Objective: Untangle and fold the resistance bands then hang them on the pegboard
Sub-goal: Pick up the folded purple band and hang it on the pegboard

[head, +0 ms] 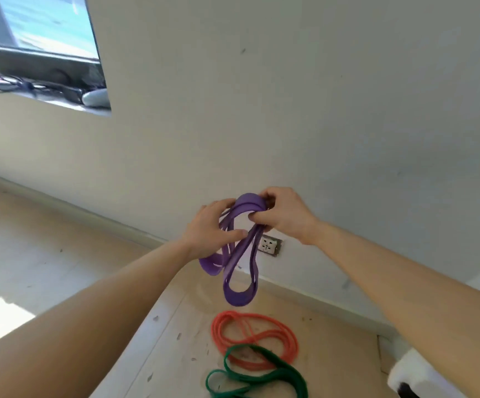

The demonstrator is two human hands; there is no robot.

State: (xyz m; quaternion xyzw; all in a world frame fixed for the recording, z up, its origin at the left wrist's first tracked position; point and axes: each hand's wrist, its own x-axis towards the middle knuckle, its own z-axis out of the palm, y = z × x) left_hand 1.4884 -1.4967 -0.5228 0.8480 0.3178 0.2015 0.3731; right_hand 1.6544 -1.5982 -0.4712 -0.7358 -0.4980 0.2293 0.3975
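Note:
I hold a purple resistance band [240,288] up in front of the wall with both hands. Its loops hang down below my hands. My left hand [211,225] grips the strands on the left side, thumb across them. My right hand [283,215] pinches the folded top of the band between thumb and fingers. On the floor below lie an orange band [254,338] in loose coils and a green band [264,374] overlapping its near edge. No pegboard is in view.
A white wall fills the background, with a wall socket [270,245] low down just behind the purple band. A window [37,50] with dark clutter on its sill is at top left. A white object [416,374] sits at the bottom right.

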